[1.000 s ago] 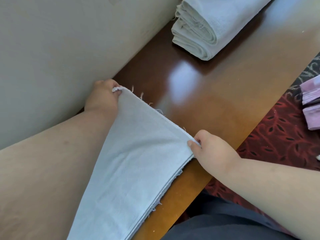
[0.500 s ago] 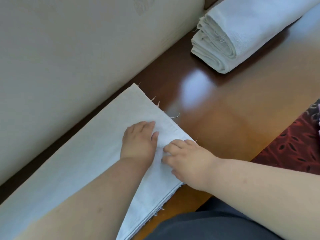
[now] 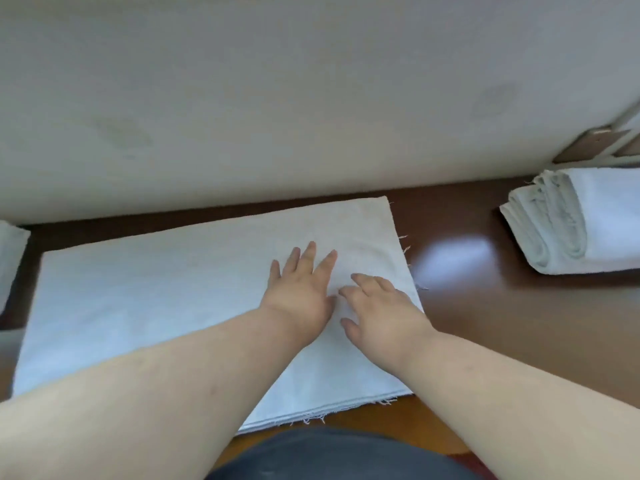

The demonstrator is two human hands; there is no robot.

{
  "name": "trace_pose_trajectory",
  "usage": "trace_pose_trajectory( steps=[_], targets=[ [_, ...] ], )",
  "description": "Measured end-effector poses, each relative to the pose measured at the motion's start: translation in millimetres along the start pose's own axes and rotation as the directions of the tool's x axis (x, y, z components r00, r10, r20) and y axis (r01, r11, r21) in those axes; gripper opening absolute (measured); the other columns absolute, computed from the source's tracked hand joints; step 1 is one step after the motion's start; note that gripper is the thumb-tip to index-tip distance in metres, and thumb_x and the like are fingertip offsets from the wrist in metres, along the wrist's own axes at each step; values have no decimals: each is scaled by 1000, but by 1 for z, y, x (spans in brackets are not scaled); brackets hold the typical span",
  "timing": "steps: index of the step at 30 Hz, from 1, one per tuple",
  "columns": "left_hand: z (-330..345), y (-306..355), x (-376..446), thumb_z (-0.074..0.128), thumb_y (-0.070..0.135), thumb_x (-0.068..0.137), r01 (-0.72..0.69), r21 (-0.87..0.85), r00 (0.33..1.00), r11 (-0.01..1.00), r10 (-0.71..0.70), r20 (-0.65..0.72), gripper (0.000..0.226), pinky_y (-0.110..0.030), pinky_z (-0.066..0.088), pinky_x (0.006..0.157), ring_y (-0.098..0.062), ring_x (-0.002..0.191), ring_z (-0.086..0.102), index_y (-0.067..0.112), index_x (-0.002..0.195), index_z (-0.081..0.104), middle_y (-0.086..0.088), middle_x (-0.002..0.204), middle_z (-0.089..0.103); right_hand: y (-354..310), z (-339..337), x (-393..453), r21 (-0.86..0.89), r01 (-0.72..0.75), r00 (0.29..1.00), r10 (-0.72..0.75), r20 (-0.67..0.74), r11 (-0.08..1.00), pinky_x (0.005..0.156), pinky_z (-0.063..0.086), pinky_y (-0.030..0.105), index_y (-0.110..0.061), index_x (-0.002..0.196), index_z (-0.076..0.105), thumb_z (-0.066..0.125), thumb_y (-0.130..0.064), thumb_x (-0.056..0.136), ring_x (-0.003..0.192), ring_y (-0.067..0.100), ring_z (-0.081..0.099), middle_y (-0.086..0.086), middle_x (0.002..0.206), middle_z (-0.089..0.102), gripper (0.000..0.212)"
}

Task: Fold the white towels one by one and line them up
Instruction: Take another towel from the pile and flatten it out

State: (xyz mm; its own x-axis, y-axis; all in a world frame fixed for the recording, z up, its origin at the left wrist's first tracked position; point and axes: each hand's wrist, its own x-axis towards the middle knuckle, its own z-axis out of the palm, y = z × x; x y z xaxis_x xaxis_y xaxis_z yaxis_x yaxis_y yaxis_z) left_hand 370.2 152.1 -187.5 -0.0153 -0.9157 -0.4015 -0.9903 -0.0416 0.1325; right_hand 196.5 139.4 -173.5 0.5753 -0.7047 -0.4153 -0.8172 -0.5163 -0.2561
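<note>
both hands flat: left hand (image 3: 300, 299), right hand (image 3: 382, 315) press towel (image 3: 149, 292).

Both forearms are bare from the near edge of the view out to the wrists, with no sleeve, watch, bracelet or band on either. The left hand (image 3: 301, 296) and the right hand (image 3: 381, 313) are bare too, broad and short-fingered, with no gloves or rings to be seen and short, unpainted nails where they show. At the near middle of the view, between the two forearms, a rounded patch of dark grey-blue clothing (image 3: 332, 459) covers the person's body, plain and smooth, with no print, seam or button visible.
</note>
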Motion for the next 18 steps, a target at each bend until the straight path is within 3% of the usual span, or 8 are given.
trace_pose_trajectory(
  steps=[2,3,5,7,9,12,15,18],
  targets=[
    [10,-39,-32,31,55,96,130,-8,988,992,-129,88,74,-56,1,116,-26,147,-18,36,150,-16,0,160,-22,-9,7,10,-83,1,988,12,152,997,120,17,44,-32,156,17,39,-59,97,151,25,5,2,166,5,68],
    [15,-61,-48,31,57,96,177,1,972,984,-175,159,75,-57,4,116,-26,147,-18,36,150,-16,1,160,-24,-14,11,16,-153,2,984,25,176,988,118,23,44,-31,155,21,37,-62,96,149,27,12,4,165,12,68],
    [23,-95,-75,34,59,95,204,-18,952,979,-194,238,76,-55,7,117,-25,147,-18,38,151,-12,3,160,-24,-24,6,29,-265,-29,997,48,64,964,99,41,41,-27,139,45,33,-63,96,127,28,40,4,141,44,57],
    [29,-126,-100,35,58,95,223,-68,959,972,-206,192,73,-51,6,119,-24,148,-15,39,152,-7,2,161,-20,-48,-2,50,-295,-17,1000,11,-24,955,83,41,38,-26,122,55,31,-60,97,106,22,45,-1,120,52,48],
    [36,-151,-122,32,60,95,328,-88,939,941,-314,141,73,-55,6,117,-26,148,-15,40,151,-9,1,161,-19,-78,-2,71,-229,66,998,-66,7,971,94,40,38,-28,135,47,34,-54,99,121,22,41,-1,139,46,47],
    [53,-185,-156,28,66,93,475,-109,872,873,-450,193,77,-61,6,115,-27,147,-20,39,150,-16,1,160,-25,-134,12,88,-188,164,983,-145,112,968,113,28,38,-32,154,26,37,-54,100,145,24,20,-2,162,21,59],
    [63,-208,-182,26,68,92,409,-111,905,906,-387,175,78,-58,1,116,-29,146,-21,37,150,-17,-2,159,-26,-182,24,101,-314,124,992,-113,54,941,98,40,38,-27,134,50,33,-58,98,126,25,39,1,141,44,50],
    [70,-222,-198,17,65,94,395,-189,918,899,-392,52,72,-57,-8,116,-27,146,-21,37,147,-25,-2,160,-24,-236,20,127,-247,174,984,-180,-1,953,92,41,38,-27,119,60,37,-52,99,116,24,46,-1,126,54,39]
  ],
)
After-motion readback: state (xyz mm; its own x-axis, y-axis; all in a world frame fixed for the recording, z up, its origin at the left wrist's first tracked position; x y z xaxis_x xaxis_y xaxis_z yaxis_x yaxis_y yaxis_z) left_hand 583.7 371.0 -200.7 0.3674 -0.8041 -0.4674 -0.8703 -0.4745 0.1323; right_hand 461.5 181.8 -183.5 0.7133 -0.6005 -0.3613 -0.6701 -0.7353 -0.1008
